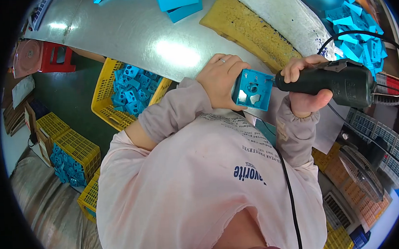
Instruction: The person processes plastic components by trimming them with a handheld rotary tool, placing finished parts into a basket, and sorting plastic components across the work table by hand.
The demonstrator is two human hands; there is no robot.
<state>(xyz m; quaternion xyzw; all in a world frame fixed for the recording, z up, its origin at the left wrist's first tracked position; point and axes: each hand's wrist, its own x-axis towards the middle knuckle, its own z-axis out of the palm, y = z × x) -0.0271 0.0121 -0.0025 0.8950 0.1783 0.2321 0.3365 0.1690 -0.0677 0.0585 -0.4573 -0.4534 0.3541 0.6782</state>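
Note:
My left hand (219,79), with a ring on one finger, is closed round a blue plastic box-shaped part (264,89). The part's hollow side shows, with a round hole in the middle and several smaller openings. In my right hand (305,86) is a black corded handheld power tool (347,84), gripped near its front end. The tool's narrow metal tip meets the right wall of the part; whether it goes into the wall I cannot tell. Both hands are at the near edge of the metal table (133,27).
A yellow foam pad (244,27) and a whitish pad (288,20) lie on the table. Blue parts (183,5) sit at the back, with a heap of blue pieces (356,42) at right. Yellow crates (102,95) of blue parts and a fan (361,171) stand around. A black cord (291,196) crosses my shirt.

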